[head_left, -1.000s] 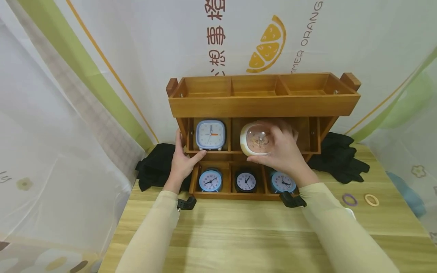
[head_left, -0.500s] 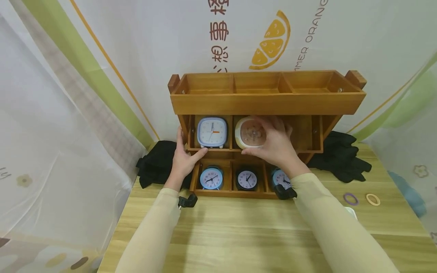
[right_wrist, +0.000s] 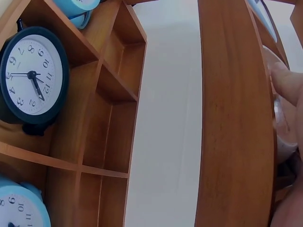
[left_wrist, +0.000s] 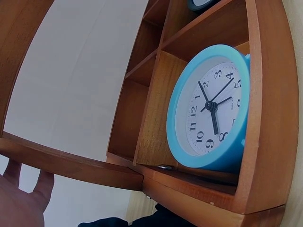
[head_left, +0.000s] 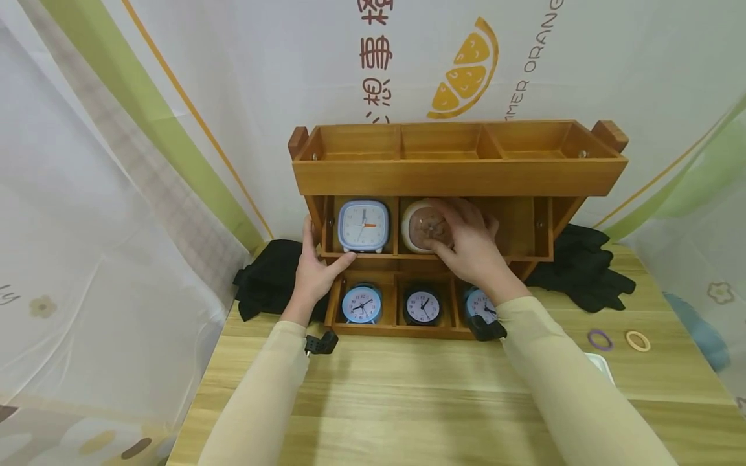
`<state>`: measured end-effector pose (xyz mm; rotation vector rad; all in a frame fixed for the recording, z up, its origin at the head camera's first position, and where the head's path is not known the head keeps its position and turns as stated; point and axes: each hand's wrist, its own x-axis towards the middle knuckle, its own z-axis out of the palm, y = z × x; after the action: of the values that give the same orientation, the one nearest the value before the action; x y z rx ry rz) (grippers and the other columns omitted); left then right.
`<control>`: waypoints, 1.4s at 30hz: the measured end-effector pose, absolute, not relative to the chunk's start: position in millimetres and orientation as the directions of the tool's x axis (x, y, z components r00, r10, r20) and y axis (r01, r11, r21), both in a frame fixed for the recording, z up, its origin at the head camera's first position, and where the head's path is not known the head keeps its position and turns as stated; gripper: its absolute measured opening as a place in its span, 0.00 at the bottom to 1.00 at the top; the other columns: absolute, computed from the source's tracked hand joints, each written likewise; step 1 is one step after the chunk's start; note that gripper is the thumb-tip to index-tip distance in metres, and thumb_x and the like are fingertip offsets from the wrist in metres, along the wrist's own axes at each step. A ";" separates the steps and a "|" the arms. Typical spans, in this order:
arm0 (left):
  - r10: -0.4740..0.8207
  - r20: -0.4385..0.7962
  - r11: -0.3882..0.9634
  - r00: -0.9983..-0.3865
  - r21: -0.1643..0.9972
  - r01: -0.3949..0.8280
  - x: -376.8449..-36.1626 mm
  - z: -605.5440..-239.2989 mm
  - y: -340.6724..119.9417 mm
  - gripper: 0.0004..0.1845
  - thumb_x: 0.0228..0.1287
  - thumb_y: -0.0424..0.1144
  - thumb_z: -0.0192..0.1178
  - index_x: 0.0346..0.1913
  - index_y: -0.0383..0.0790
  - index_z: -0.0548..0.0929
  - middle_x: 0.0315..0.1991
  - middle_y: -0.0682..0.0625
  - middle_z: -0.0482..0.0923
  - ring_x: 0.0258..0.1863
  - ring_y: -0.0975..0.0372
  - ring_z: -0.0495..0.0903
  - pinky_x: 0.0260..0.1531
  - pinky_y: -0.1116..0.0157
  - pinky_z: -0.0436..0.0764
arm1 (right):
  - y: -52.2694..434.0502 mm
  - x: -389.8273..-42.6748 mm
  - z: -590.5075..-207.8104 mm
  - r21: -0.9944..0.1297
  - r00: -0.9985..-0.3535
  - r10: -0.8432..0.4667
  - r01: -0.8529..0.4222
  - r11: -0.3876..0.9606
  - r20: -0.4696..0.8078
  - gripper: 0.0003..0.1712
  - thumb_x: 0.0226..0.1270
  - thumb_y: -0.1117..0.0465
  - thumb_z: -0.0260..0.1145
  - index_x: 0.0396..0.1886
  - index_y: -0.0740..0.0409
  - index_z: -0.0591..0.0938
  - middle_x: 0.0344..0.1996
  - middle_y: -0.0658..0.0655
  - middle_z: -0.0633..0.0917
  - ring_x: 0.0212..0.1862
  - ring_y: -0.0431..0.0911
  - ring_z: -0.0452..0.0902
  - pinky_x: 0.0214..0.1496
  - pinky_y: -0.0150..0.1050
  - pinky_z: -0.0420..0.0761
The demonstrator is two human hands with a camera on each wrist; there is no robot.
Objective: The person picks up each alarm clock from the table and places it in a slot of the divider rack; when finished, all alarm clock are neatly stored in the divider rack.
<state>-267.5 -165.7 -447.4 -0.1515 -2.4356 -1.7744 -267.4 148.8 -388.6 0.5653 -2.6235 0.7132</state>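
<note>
My left hand [head_left: 313,272] grips the left end of a tiered wooden storage box [head_left: 454,178], thumb along the middle tray's front edge and fingers at its side. A white, rounded clock [head_left: 410,230] with a clear cover and pinkish face sits in the middle tray. My right hand [head_left: 473,249] holds this clock, its thumb on the front cover and its fingers at the right side. To the left of it, behind a divider, stands a square blue-rimmed clock [head_left: 363,225]. In the right wrist view, wood hides much of the white clock [right_wrist: 285,149].
Below, the bottom tray holds a light-blue clock [head_left: 362,304], a black clock [head_left: 422,307] and another blue clock [head_left: 479,303]. Black cloth [head_left: 268,278] lies left of the box, more black cloth [head_left: 583,272] right. A purple ring [head_left: 599,340] and a yellow ring [head_left: 638,341] lie nearby.
The white clock has moved left and back into the middle tray, beside the divider. My right thumb has shifted from the clock's lower edge up onto its cover. The left hand keeps its hold.
</note>
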 end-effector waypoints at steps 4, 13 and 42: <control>0.000 0.188 0.305 -0.982 0.935 0.179 -272.4 -459.1 -169.9 0.63 0.66 0.43 0.73 0.85 0.60 0.33 0.85 0.47 0.39 0.83 0.50 0.47 0.75 0.42 0.61 | 146.4 -266.6 -388.3 -0.373 -0.855 -0.295 -0.464 0.804 0.426 0.39 0.69 0.49 0.75 0.77 0.45 0.71 0.75 0.59 0.68 0.77 0.61 0.58 0.67 0.77 0.53; -0.011 0.203 0.309 -0.979 0.932 0.190 -270.2 -461.9 -171.7 0.62 0.66 0.48 0.73 0.85 0.63 0.34 0.85 0.49 0.41 0.83 0.51 0.49 0.75 0.41 0.61 | 147.3 -260.3 -393.1 -0.372 -0.847 -0.299 -0.475 0.798 0.440 0.37 0.70 0.48 0.73 0.76 0.46 0.74 0.78 0.58 0.65 0.78 0.63 0.56 0.67 0.79 0.52; 0.001 0.191 0.303 -0.981 0.935 0.183 -272.7 -459.7 -168.9 0.62 0.66 0.46 0.73 0.85 0.63 0.33 0.85 0.49 0.38 0.83 0.50 0.47 0.74 0.41 0.62 | 215.2 -183.9 -445.3 -0.259 -0.746 -0.313 -0.540 0.801 0.587 0.49 0.69 0.21 0.53 0.75 0.52 0.74 0.77 0.63 0.67 0.73 0.67 0.60 0.61 0.79 0.51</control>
<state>-272.7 -168.9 -459.7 -0.1714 -2.4067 -1.7605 -183.9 215.2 -445.3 0.6321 -2.4552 0.5702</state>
